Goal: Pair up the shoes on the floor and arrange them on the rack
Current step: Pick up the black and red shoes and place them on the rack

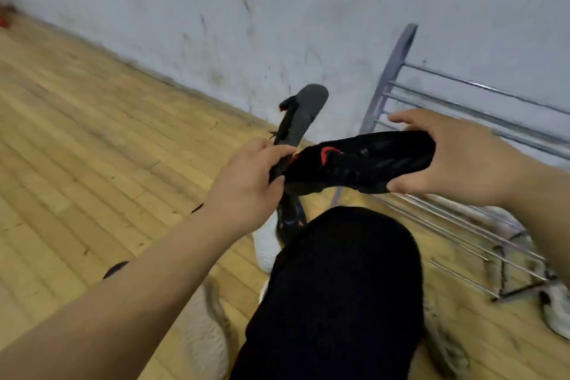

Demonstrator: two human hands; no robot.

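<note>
Left hand (pixel 246 191): curled round the heel end of the black shoe (pixel 354 163). It seems to pinch a grey-soled shoe (pixel 308 111) too, which stands upright behind, sole toward us. Right hand (pixel 453 163): grips the black shoe's toe end, fingers over, thumb under. Both shoes are in the air above our knee (pixel 333 287), just in front of the rack (pixel 462 86).

Risks, as we judge them:
- Left hand carries two shoes in one grip, so the grey-soled shoe may slip out and drop onto the pale shoes (pixel 265 244) below.
- The black shoe hangs crosswise between our hands. Set down that way, its narrow end could dip between the thin rack bars.
- The rack looks light, and a nudge from the right hand might shift it.

Count:
- Hands: two.
- Dark shoes in hand: two, a likely pair. A dark shape under the left hand may belong to the grey-soled shoe; we cannot tell.
- Pale shoes on the floor (pixel 77 133): at least four, with blur hindering the count. One lies by the rack's foot, far right.
- Rack: one.
</note>
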